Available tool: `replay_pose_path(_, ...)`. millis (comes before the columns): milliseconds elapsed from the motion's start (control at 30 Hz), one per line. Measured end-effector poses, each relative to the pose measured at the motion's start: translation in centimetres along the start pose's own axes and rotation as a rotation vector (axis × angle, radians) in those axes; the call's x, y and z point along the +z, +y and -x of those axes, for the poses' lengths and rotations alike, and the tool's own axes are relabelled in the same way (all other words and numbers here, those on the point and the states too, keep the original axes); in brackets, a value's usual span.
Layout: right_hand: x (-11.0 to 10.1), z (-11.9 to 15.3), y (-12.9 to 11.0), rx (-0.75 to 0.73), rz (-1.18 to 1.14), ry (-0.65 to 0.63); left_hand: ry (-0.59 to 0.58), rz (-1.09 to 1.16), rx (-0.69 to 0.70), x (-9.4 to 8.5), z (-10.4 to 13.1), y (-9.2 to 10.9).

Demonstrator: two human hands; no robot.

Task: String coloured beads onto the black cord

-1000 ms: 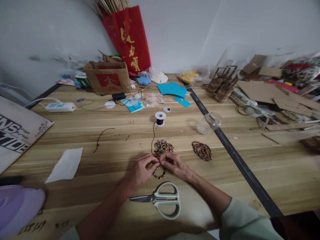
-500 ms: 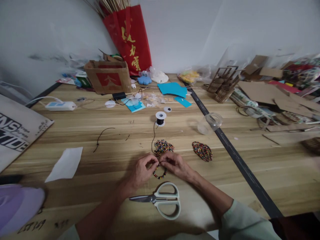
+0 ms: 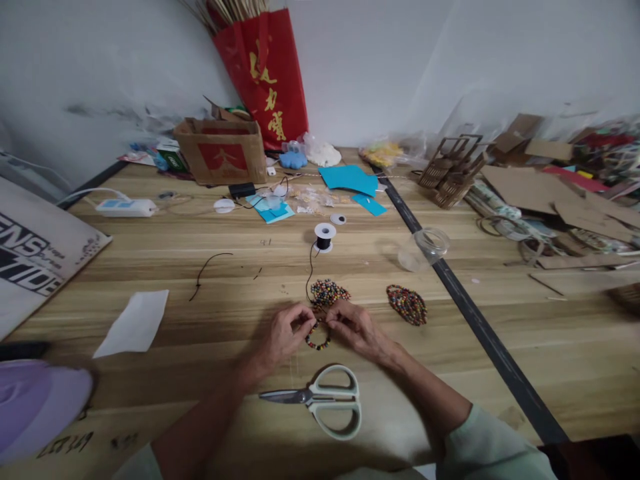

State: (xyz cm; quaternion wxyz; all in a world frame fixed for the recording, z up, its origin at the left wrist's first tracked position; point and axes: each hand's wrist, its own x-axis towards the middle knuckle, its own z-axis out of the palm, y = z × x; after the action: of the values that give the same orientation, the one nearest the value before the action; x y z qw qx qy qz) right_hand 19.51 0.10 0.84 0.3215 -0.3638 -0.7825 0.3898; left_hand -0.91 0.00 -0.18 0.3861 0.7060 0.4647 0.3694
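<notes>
A small ring of multicoloured beads, a bracelet [image 3: 319, 347], hangs between my two hands just above the wooden table. My left hand [image 3: 289, 331] pinches the dark cord at the bracelet's upper left. At its upper right, my right hand [image 3: 356, 327] is closed in a pinch on the cord too. Right behind the fingers lies a heap of loose-looking beads [image 3: 330, 292]. From there a black cord runs back to a white spool [image 3: 325, 237] standing upright. Scissors [image 3: 333, 402] with pale handles lie in front of my hands, blades pointing left.
Finished-looking beaded strands [image 3: 407, 305] lie to the right, near a clear round container [image 3: 425, 249]. On the left are a white paper [image 3: 134, 323], a cord scrap [image 3: 203, 273] and a power strip [image 3: 127, 207]. A cardboard box [image 3: 223, 157] and red bag [image 3: 273, 87] stand behind.
My hands have drawn slightly apart, with the cord stretched between the pinched fingers. The view has shifted slightly; the scissors, spool and beads stay in place.
</notes>
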Motion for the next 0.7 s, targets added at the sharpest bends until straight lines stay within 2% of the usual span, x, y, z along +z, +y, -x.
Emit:
replay_pose_path(167,0.2,0.0,0.1,0.029,0.017,-0.033,-0.021,0.133,-0.071,0.0,-0.2,-0.1)
replay_pose_path(333,0.6,0.2,0.0,0.003,0.056,0.009,-0.037,0.227,-0.115,0.0,-0.2,-0.1)
replay_pose_path(700,1.3,0.1,-0.6,0.062,0.081,0.041,-0.022,0.11,-0.032,0.4,0.2,0.1)
